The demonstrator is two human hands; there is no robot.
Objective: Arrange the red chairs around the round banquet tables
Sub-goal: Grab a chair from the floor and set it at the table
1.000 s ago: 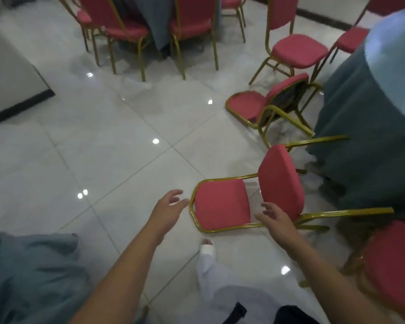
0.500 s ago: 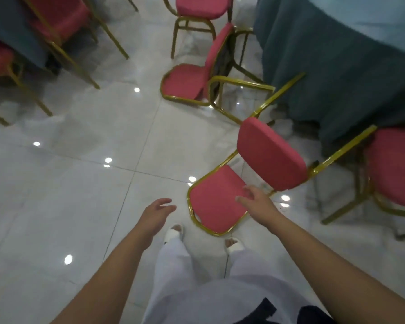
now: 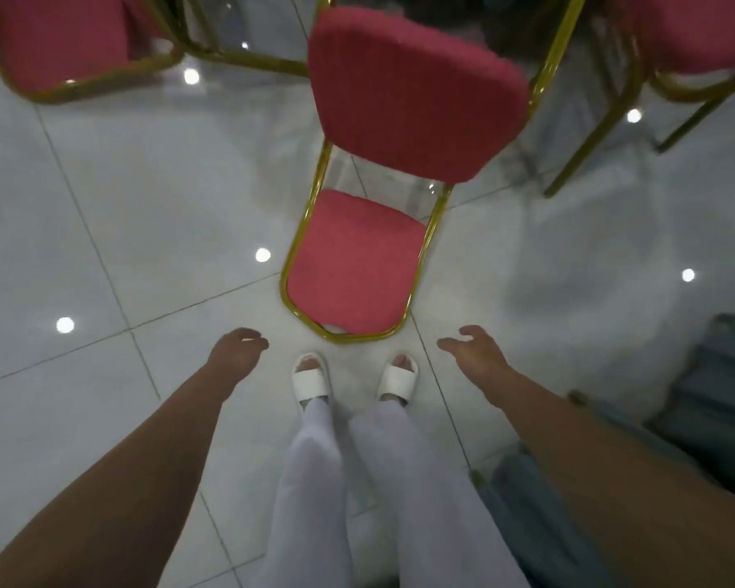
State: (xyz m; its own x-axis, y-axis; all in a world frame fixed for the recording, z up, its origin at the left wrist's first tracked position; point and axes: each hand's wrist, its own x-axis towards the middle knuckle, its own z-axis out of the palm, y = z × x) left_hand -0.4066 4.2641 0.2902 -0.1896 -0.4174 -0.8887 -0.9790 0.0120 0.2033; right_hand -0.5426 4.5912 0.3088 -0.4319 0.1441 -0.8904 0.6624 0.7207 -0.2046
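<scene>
No text, label, brand, number or sign can be read in this view, not on the red chair [image 3: 412,91] and not on anything near it.

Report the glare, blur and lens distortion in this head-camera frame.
Head view: bright round spots glare off the glossy white tiled floor; motion blur smears the tipped-over red padded chair with gold metal frame, worst at its upper pad; the wide-angle lens slightly bows the tile joints; lighting is dim, shadows soft.
</scene>
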